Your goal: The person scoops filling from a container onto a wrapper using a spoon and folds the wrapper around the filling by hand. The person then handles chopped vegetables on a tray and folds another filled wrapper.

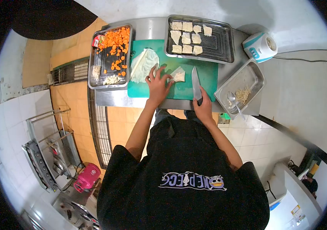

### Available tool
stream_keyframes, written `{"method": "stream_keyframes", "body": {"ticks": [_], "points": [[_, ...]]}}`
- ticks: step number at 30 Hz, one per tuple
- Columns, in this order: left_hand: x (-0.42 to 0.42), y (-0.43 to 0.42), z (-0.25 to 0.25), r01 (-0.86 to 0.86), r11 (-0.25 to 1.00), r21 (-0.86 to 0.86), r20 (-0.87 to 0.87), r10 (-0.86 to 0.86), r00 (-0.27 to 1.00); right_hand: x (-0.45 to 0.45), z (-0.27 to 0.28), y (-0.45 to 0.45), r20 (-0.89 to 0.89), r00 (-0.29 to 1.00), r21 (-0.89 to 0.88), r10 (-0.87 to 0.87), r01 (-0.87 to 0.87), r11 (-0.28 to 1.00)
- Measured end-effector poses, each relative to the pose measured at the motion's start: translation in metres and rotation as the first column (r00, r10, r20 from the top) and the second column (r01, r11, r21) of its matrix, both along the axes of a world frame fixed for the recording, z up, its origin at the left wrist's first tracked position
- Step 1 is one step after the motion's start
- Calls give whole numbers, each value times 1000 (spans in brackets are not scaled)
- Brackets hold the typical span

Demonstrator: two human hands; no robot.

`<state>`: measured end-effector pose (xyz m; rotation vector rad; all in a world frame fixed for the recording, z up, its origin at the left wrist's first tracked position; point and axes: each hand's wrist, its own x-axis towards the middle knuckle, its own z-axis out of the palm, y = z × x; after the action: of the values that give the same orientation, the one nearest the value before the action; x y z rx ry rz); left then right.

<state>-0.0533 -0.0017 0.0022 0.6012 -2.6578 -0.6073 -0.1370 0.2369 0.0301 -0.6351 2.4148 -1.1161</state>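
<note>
Over the green board (140, 90), my left grip (159, 86) spreads beside the small wrapper (179, 75), my right grip (204, 105) clamps the knife (196, 82); likely mid-folding, calling for careful fingertips next.

Bright light casts soft shadows while fisheye distortion curves the edges.

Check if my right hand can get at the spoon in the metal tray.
Likely yes: only the tray's rim appears between your right hand and the spoon, though that hand is holding the knife.
</note>
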Motion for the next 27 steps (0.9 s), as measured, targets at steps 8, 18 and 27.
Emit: {"method": "stream_keyframes", "body": {"ticks": [8,18,27], "points": [[-1,-13,-1,-22,999,41,64,20,998,11,11,-5,-60,997,31,-39,41,999],[-14,-24,33,37,999,-38,393,-19,919,38,21,-43,31,999,-41,-30,32,999],[-24,-31,41,113,992,60,445,-128,886,51,16,-70,-101,994,70,-51,58,996]]}}
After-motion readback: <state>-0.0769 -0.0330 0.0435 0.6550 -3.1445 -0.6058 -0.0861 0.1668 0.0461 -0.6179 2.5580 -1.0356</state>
